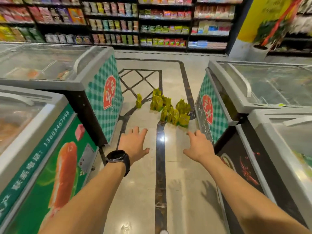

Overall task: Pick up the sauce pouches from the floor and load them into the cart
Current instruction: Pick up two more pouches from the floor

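Single head-worn wide-angle view, lines bowed at frame sides. Faces forward and down along floor (138,183) aisle between left freezers (50,85) and right freezers (253,102). Near lens, mid-frame: left hand (135,144), right hand (199,146), arms cut by bottom edge. Far, blurred, top: shelves (165,22).

Supermarket, no question. Glass-lidded chest freezers (42,65) flank the aisle on the left, with more chest freezers (270,85) on the right. Their sides carry a printed food advert (64,174) and a phone number. Polished tiled floor (140,191) runs between them, and across the back dark shelving (165,32) is packed with rows of colourful packaged goods.
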The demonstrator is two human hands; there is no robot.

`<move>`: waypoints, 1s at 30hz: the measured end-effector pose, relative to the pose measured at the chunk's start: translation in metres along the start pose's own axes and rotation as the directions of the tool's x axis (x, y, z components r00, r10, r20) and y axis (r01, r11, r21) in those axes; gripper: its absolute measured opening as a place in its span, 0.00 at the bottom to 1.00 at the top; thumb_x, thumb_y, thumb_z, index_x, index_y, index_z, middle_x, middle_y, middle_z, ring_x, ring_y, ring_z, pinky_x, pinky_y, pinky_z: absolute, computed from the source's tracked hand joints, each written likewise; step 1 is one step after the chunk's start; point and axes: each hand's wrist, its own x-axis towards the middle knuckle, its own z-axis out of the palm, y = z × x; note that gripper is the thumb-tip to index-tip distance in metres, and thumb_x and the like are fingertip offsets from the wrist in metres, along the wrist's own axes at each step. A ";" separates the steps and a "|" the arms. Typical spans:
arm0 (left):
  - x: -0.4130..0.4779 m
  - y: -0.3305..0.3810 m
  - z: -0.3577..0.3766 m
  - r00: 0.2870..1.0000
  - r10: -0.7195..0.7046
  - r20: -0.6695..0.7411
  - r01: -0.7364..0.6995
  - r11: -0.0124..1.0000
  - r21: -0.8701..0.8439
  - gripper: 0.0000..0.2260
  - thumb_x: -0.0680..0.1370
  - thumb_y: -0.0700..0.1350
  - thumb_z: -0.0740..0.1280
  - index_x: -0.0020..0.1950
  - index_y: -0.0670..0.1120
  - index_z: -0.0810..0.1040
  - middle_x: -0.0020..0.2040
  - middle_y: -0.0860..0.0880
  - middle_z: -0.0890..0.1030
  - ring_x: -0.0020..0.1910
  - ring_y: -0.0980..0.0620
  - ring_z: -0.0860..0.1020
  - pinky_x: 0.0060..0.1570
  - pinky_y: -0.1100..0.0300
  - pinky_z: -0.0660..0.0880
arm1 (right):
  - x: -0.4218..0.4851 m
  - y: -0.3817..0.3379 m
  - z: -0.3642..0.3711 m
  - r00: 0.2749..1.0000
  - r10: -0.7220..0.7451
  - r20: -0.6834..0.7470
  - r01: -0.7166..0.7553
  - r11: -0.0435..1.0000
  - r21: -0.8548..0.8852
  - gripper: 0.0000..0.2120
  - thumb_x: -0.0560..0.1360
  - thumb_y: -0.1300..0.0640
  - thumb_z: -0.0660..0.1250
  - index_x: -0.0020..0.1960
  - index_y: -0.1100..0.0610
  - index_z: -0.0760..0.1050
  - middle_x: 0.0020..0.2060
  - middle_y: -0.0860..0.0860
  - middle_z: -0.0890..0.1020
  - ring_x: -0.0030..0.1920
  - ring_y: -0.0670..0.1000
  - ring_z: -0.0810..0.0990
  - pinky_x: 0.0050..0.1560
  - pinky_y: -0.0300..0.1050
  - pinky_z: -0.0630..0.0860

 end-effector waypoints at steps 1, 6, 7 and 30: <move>0.016 -0.003 -0.001 1.000 -0.008 0.010 0.008 1.000 0.001 0.32 0.76 0.62 0.66 0.74 0.51 0.61 0.67 0.45 0.70 0.65 0.42 0.72 0.57 0.46 0.74 | 0.019 -0.002 -0.003 1.000 -0.008 0.000 0.008 1.000 0.010 0.33 0.72 0.47 0.70 0.73 0.52 0.62 0.67 0.55 0.67 0.67 0.57 0.68 0.58 0.51 0.72; 0.102 -0.026 -0.006 0.998 -0.029 0.053 0.029 1.000 0.003 0.33 0.76 0.62 0.66 0.76 0.52 0.59 0.69 0.44 0.69 0.67 0.42 0.70 0.60 0.46 0.73 | 0.114 -0.011 -0.005 1.000 -0.023 0.014 0.023 1.000 0.001 0.32 0.71 0.47 0.70 0.71 0.52 0.62 0.65 0.54 0.68 0.66 0.57 0.69 0.57 0.52 0.74; 0.122 -0.032 -0.006 0.997 -0.020 0.069 0.019 1.000 0.016 0.33 0.76 0.61 0.65 0.76 0.51 0.59 0.68 0.44 0.69 0.67 0.41 0.70 0.60 0.45 0.73 | 0.134 -0.014 -0.005 1.000 -0.019 0.023 0.019 1.000 -0.004 0.32 0.71 0.46 0.70 0.71 0.52 0.63 0.65 0.54 0.68 0.65 0.58 0.69 0.57 0.52 0.74; 0.575 -0.148 -0.037 0.990 0.126 0.068 -0.131 0.988 0.081 0.32 0.77 0.61 0.64 0.77 0.51 0.58 0.73 0.43 0.63 0.68 0.40 0.69 0.57 0.44 0.73 | 0.564 -0.057 -0.052 0.995 0.089 0.034 -0.090 0.995 0.042 0.29 0.73 0.46 0.68 0.70 0.55 0.64 0.66 0.56 0.67 0.66 0.60 0.69 0.60 0.57 0.74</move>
